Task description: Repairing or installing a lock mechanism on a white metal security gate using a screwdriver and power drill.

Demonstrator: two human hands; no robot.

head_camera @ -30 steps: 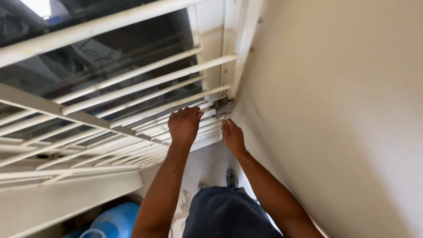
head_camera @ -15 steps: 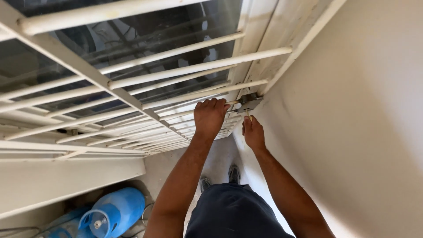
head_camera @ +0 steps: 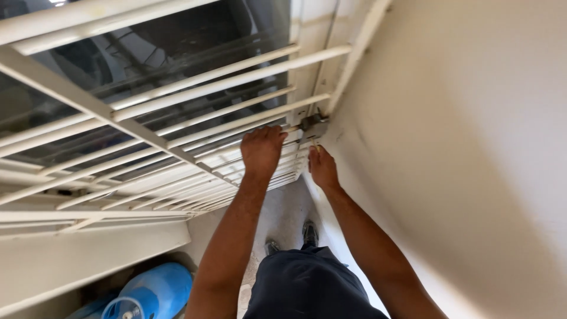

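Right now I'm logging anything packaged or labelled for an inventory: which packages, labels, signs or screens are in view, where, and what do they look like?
Water bottle: the only container, lying at the bottom left below the white window grille; large, rounded, translucent blue.
Labels, signs, screens: none visible on the grille, the cream wall or near either hand.

packages: blue round water jug (head_camera: 155, 289) on the floor, lower left, lying below the white window grille | labels: none | signs: none | screens: none
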